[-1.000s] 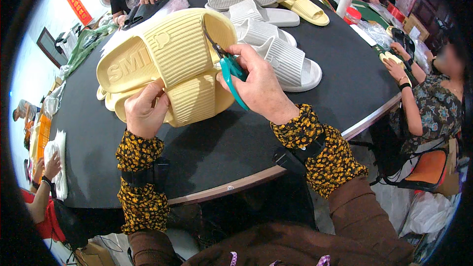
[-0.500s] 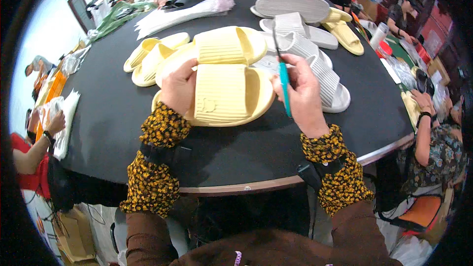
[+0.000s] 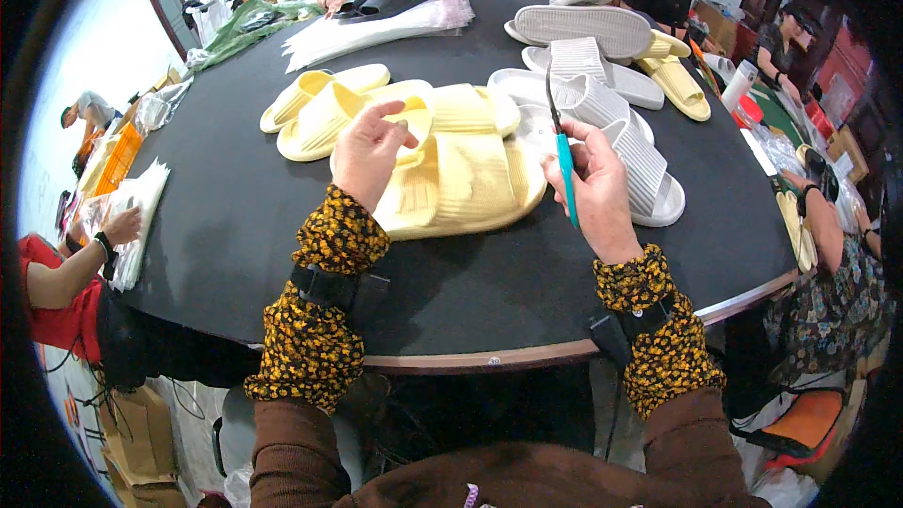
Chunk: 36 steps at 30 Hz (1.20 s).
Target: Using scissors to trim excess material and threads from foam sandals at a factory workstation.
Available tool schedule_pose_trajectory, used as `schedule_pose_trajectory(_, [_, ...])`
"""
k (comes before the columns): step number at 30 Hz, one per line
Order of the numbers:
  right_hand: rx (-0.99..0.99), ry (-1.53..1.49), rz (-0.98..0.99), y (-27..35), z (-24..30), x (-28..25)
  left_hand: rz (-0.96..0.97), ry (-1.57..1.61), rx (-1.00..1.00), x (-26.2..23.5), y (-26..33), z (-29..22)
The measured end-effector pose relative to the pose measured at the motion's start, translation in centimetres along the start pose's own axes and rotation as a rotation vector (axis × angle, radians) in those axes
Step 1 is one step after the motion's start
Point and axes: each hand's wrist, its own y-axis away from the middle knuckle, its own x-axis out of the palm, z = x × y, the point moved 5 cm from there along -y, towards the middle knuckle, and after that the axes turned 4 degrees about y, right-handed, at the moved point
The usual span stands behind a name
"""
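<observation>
My left hand [image 3: 369,155] is raised over the left part of a pair of yellow slippers [image 3: 478,174], its fingers loosely bent and apart, with nothing visible in them. The slippers have ribbed straps and lie side by side in front of me, partly blurred. My right hand [image 3: 599,190] grips a slim tool with a teal handle [image 3: 565,174] and a thin dark tip pointing away from me; its exact kind is unclear. That hand is just right of the yellow pair, beside a light grey ribbed slipper [image 3: 641,169]. Another yellow pair [image 3: 324,118] lies to the far left.
On the black table [image 3: 245,245], more grey slippers [image 3: 583,30] are piled at the back right beside a yellow pair [image 3: 679,85]. Clear plastic bags [image 3: 376,35] lie at the back, others [image 3: 141,216] at the left. Several people work around the table.
My left hand has let go of the yellow slipper and lifted off it. The yellow pair has shifted slightly. My right hand still holds the teal-handled tool. The whole view has shifted a little.
</observation>
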Motion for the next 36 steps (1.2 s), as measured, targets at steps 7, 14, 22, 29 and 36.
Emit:
schedule_pose_trajectory(7, [-0.056,0.004,0.015,-0.1,-0.4,0.6,-0.085,0.174,-0.102,-1.7,-0.4,0.5])
schedule_pose_trajectory(14, [-0.099,-0.011,0.042,-0.2,-0.8,0.6,-0.057,0.045,-0.139,-2.8,-1.0,2.2])
schedule_pose_trajectory(22, [-0.055,0.007,0.054,-0.1,-1.1,0.7,0.207,-0.172,-0.193,-0.7,-0.2,1.9])
schedule_pose_trajectory(29, [-0.080,0.022,0.087,0.0,-1.1,1.1,0.290,-0.468,0.066,0.2,-0.2,2.3])
schedule_pose_trajectory(36, [-0.115,0.043,0.082,0.0,-0.6,0.8,0.338,-0.513,0.054,1.8,0.6,0.1])
